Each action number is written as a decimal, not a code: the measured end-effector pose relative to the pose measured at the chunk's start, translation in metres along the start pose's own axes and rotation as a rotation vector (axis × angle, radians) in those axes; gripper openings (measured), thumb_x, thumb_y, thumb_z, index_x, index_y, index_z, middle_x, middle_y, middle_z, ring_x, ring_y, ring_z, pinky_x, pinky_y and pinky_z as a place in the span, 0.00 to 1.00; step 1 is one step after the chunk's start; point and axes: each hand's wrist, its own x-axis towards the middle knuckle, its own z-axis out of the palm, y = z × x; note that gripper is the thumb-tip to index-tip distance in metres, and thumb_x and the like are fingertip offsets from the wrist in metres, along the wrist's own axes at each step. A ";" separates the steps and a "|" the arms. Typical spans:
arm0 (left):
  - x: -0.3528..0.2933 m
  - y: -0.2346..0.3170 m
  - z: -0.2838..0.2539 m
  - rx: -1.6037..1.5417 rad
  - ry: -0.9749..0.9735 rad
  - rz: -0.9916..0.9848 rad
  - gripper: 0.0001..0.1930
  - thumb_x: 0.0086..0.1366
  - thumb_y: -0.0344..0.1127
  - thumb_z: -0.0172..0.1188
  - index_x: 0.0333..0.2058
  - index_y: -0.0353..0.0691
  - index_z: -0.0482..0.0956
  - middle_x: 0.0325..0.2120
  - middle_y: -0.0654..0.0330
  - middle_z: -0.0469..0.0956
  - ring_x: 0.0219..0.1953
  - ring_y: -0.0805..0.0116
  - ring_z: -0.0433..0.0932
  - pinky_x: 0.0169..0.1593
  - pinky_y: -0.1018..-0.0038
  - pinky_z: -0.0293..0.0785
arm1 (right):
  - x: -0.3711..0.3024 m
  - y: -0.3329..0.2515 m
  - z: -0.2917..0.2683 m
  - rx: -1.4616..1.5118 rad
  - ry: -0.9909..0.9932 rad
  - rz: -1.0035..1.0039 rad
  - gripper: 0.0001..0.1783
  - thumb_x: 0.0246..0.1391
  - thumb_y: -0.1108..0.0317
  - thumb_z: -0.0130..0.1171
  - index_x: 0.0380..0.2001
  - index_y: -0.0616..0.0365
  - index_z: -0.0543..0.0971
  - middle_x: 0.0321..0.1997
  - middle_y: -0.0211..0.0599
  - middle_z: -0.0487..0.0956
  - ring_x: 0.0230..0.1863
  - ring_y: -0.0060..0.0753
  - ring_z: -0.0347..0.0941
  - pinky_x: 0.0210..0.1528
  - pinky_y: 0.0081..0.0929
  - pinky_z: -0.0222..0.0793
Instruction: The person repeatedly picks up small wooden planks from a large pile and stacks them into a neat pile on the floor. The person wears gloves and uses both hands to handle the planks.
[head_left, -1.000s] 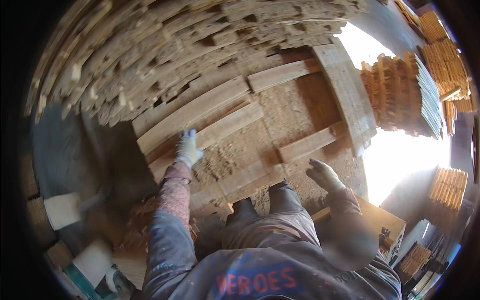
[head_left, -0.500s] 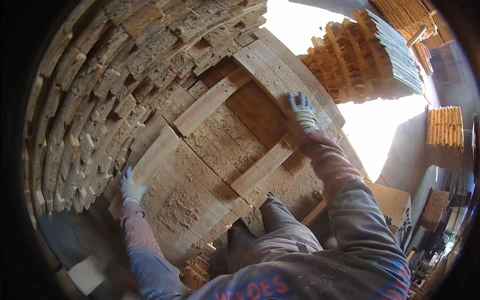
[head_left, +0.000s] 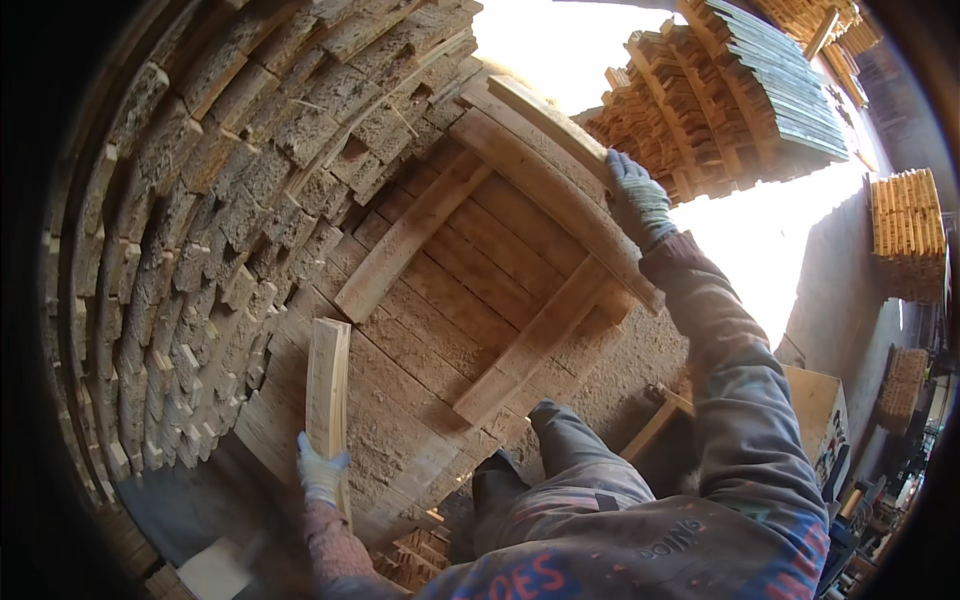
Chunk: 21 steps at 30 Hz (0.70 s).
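Note:
My gloved left hand grips the lower end of a short wooden board, which is tilted so that its pale edge shows. At the upper right, my gloved right hand is closed around the near end of a longer board, raised on its edge. Between them lies a layer of flat boards dusted with sawdust. On that layer rest two cross strips, one on the left and one on the right, and a long plank crosses their far ends.
A tall stack of rough, sawdust-covered boards rises along the left. More stacked lumber stands at the far right, with another stack beyond it. A plywood box is beside my right arm. My legs are close to the near edge of the boards.
My left hand has moved right, turning its board steeper and away from the left stack. My right hand, formerly flat with spread fingers, now holds a board lifted at the far edge.

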 end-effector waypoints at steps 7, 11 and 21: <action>-0.063 0.148 -0.014 -0.426 -0.125 0.121 0.47 0.44 0.27 0.78 0.63 0.34 0.62 0.50 0.50 0.76 0.50 0.60 0.78 0.55 0.64 0.78 | 0.047 0.005 -0.005 0.418 -0.218 0.172 0.50 0.54 0.37 0.68 0.71 0.54 0.67 0.73 0.45 0.68 0.75 0.47 0.59 0.72 0.49 0.58; -0.019 0.229 0.041 -0.387 -0.176 0.241 0.56 0.48 0.31 0.78 0.72 0.34 0.50 0.56 0.41 0.75 0.57 0.52 0.78 0.61 0.62 0.77 | 0.062 0.029 0.025 1.161 -0.537 0.397 0.28 0.56 0.55 0.73 0.55 0.60 0.82 0.45 0.33 0.85 0.50 0.28 0.77 0.57 0.31 0.70; -0.019 0.264 0.112 0.055 0.002 0.258 0.66 0.46 0.37 0.81 0.76 0.56 0.40 0.58 0.32 0.65 0.56 0.33 0.74 0.57 0.46 0.76 | 0.028 0.024 -0.018 1.518 -0.815 0.199 0.33 0.52 0.54 0.77 0.56 0.61 0.81 0.51 0.34 0.85 0.55 0.30 0.77 0.62 0.27 0.69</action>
